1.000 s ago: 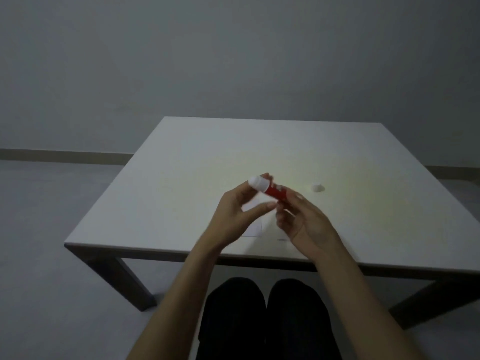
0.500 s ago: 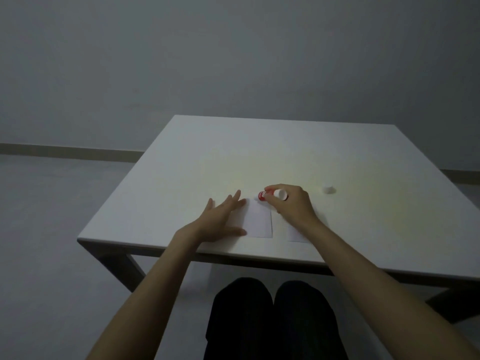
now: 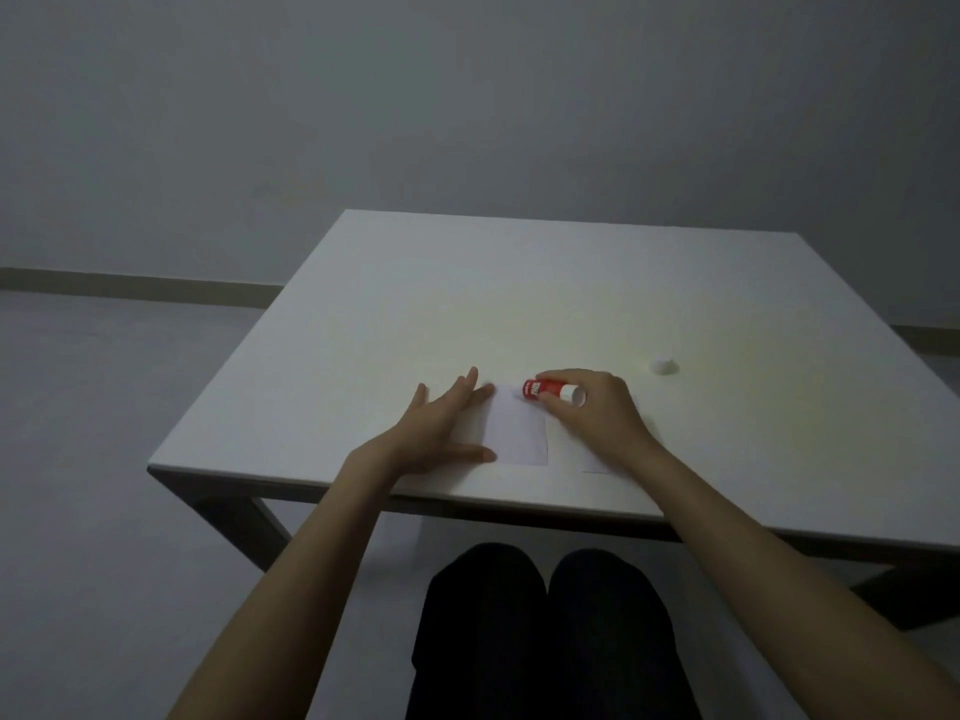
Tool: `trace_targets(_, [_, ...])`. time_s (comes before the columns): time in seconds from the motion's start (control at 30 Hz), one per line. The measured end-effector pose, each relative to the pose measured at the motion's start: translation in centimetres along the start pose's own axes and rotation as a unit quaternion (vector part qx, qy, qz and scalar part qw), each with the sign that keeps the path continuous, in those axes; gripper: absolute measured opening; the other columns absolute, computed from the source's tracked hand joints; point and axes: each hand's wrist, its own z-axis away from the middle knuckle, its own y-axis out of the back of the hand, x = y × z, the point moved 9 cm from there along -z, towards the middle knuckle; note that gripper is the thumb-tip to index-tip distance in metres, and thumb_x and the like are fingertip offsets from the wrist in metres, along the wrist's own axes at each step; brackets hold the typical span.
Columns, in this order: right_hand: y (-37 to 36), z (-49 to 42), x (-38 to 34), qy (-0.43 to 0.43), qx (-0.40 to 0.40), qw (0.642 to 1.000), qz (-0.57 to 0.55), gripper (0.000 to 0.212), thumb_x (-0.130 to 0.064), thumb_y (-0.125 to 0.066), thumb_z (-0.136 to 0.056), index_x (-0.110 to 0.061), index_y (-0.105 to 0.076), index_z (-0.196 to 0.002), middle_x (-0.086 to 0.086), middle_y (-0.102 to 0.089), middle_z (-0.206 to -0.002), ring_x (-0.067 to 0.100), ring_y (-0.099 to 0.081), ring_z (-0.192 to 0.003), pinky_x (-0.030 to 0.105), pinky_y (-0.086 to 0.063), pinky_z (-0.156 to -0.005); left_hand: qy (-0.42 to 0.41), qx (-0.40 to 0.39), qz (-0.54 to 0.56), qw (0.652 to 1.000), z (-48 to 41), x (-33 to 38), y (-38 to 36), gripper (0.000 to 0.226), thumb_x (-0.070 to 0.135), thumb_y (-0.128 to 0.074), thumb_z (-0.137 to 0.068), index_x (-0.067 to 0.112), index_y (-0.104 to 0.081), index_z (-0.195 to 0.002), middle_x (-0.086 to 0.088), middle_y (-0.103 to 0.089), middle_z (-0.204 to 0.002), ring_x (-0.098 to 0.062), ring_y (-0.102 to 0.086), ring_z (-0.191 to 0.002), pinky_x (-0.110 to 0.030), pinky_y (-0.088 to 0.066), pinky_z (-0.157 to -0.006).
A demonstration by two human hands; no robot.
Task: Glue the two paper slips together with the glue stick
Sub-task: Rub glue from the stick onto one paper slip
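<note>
Red glue stick (image 3: 545, 391) tilted onto white slip (image 3: 519, 433) — second slip (image 3: 592, 462) beside, mostly hidden

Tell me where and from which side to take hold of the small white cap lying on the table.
Pinch the white cap across its round sides, coming straight down from above. It sits alone on the table, off to the right of the right hand, with nothing beside it, and it looks low and stubby. Whether its open end faces up cannot be told.
</note>
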Motion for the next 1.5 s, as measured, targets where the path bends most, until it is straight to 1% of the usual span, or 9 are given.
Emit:
trace_targets(0.17, [-2.4, 2.6, -0.9, 0.063, -0.14, 0.988, -0.004, 0.025, -0.029, -0.067, -0.081, -0.023, -0.071, -0.105, -0.01, -0.07, -0.099, -0.018, -0.057, -0.077, 0.0, -0.04, -0.073, -0.01, -0.009, -0.019, 1.0, -0.1, 0.1, -0.2, 0.093, 0.046, -0.058, -0.086, 0.021, 0.005, -0.149, 0.004, -0.009, -0.161, -0.013, 0.001, -0.147, -0.043, 0.013, -0.118])
trace_targets(0.3, [1.1, 1.3, 1.7, -0.025, 0.002, 1.0, -0.017, 0.025, -0.026, -0.069, -0.081, -0.016, -0.073, -0.103, -0.006, -0.07, -0.082, -0.013, -0.052, -0.056, 0.001, -0.038, -0.059, -0.004, -0.008, -0.01, 1.0, 0.0, 0.1, -0.2, 0.092, 0.045, -0.059, -0.086, 0.023, 0.003, -0.15, 0.004, -0.008, -0.161, -0.011, 0.006, -0.147, -0.04, 0.015, -0.116])
trace_targets(0.47, [-1.5, 3.5, -0.2, 0.051, -0.136, 0.989, -0.021, 0.023, -0.022, -0.068, -0.081, -0.018, -0.072, -0.103, -0.017, -0.067, -0.087, -0.016, -0.053, -0.056, -0.001, -0.037, -0.055, -0.005, -0.014, -0.029, 0.999, -0.3, 0.0, -0.3, 0.092, 0.047, -0.058, -0.086, 0.021, 0.003, -0.15, 0.001, -0.007, -0.161, -0.013, 0.004, -0.147, -0.043, 0.013, -0.118])
trace_targets(0.57, [0.6, 2.3, 1.2, 0.003, -0.071, 0.997, -0.036, 0.019, -0.023, -0.067, -0.081, -0.02, -0.074, -0.099, -0.016, -0.068, -0.077, -0.006, -0.048, -0.044, 0.004, -0.035, -0.047, -0.001, -0.012, -0.024, 1.0, -0.3, -0.3, -0.2, 0.093, 0.047, -0.059, -0.085, 0.022, 0.003, -0.15, 0.002, -0.008, -0.161, -0.012, 0.005, -0.147, -0.042, 0.013, -0.117])
trace_targets(0.7, [1.3, 2.5, 2.4, -0.016, -0.053, 0.997, -0.051, 0.016, -0.025, -0.068, -0.08, -0.028, -0.074, -0.094, -0.005, -0.074, -0.086, -0.003, -0.05, -0.048, 0.007, -0.036, -0.05, 0.001, -0.01, -0.02, 1.0, -0.3, -0.3, -0.4, 0.093, 0.048, -0.059, -0.085, 0.024, 0.003, -0.15, 0.003, -0.007, -0.16, -0.006, 0.008, -0.144, -0.038, 0.014, -0.115])
trace_targets(0.83, [0.3, 3.7, 2.6, -0.014, -0.16, 0.986, -0.051, 0.016, -0.031, -0.066, -0.077, -0.045, -0.071, -0.084, 0.005, -0.076, -0.092, 0.031, -0.06, -0.064, 0.04, -0.051, -0.064, 0.003, -0.012, -0.018, 1.0, -0.4, -0.4, -0.3, 0.093, 0.048, -0.059, -0.085, 0.024, 0.002, -0.15, 0.003, -0.007, -0.161, -0.008, 0.008, -0.144, -0.039, 0.015, -0.115])
trace_targets(1.0, [3.8, 1.9, 4.5, -0.079, 0.057, 0.994, -0.05, 0.02, -0.025, -0.068, -0.081, -0.014, -0.074, -0.098, 0.005, -0.074, -0.104, 0.01, -0.064, -0.087, 0.02, -0.048, -0.081, -0.001, -0.016, -0.019, 1.0, -0.3, -0.2, -0.4, 0.091, 0.046, -0.059, -0.085, 0.024, 0.001, -0.15, 0.005, -0.007, -0.16, -0.004, 0.01, -0.143, -0.041, 0.014, -0.116])
trace_targets(1.13, [-0.5, 2.0, 0.7, -0.005, -0.074, 0.994, -0.079, 0.02, -0.03, -0.067, -0.078, -0.022, -0.075, -0.094, -0.014, -0.072, -0.08, -0.001, -0.055, -0.048, 0.005, -0.038, -0.049, -0.003, -0.019, -0.029, 0.999, -0.3, -0.1, -0.5, 0.09, 0.046, -0.058, -0.086, 0.024, 0.002, -0.15, 0.002, -0.004, -0.161, -0.012, 0.006, -0.147, -0.043, 0.014, -0.117])
trace_targets(1.5, [0.7, -1.0, 3.7, -0.111, 0.038, 0.993, -0.025, 0.022, -0.025, -0.062, -0.083, -0.014, -0.073, -0.098, 0.003, -0.074, -0.103, 0.019, -0.064, -0.097, 0.031, -0.049, -0.086, -0.002, -0.018, -0.018, 1.0, -0.4, -0.5, -0.6, 0.09, 0.046, -0.059, -0.086, 0.027, 0.001, -0.15, 0.004, -0.005, -0.161, -0.009, 0.007, -0.147, -0.041, 0.014, -0.117])
